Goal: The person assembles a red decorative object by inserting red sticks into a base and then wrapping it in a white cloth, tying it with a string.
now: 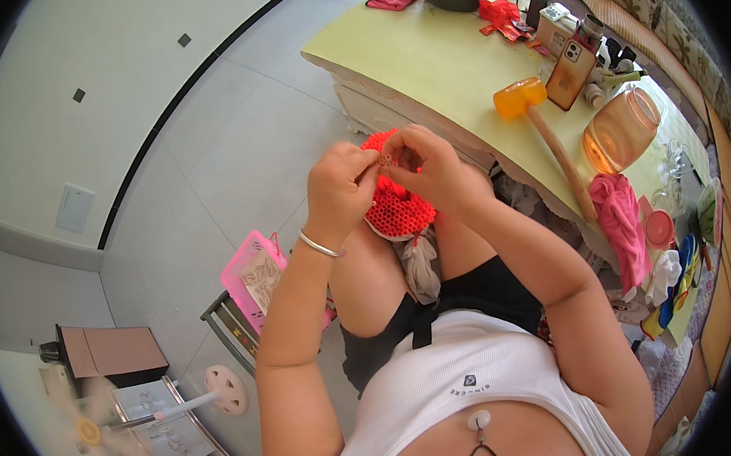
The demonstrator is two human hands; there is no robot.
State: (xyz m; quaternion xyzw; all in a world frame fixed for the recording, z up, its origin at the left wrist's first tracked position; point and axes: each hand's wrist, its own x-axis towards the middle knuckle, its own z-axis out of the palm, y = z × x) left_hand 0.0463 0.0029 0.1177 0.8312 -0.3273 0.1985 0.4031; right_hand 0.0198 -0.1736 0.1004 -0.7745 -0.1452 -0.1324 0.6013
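Both left hand (337,186) and right hand (433,171) pinch a tiny pale piece (385,160) in their fingers (352,163), over a red honeycombed object (401,212) on the lap (459,254), stretching forward; the piece's long axis is unclear.

Over the red honeycomb piece (401,215), which they partly hide from us, the left hand (339,186) and right hand (427,166) pinch tiny pale bits (387,159) too small to identify. Below and left of that piece, we find the pink basket (236,262) partly behind the left forearm (292,335) and the fan (87,431) blurred.
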